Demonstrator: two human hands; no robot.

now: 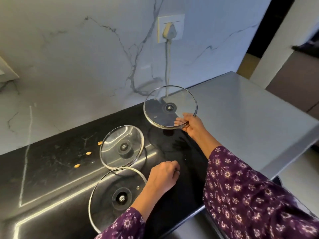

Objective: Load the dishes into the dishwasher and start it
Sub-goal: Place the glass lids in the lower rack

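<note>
On the far left of the black countertop (51, 169) there are three little tan bits (88, 153), maybe nuts, too small to call. Just right of them lie two glass pot lids, undersides up. The middle lid (122, 147) sits mid-counter, and the near lid (119, 197) is at the front edge, its rim overlapping the middle one's.

The left hand (164, 176) is down on the counter right beside the near lid, fingers curled under with nothing in them. Above the counter's back right part, a third glass lid (170, 106) is held tilted in the air. The right hand (191, 125) is clamped on its near rim, thumb on top and fingers showing through the glass. A grey worktop (241, 107) runs off right.
</note>
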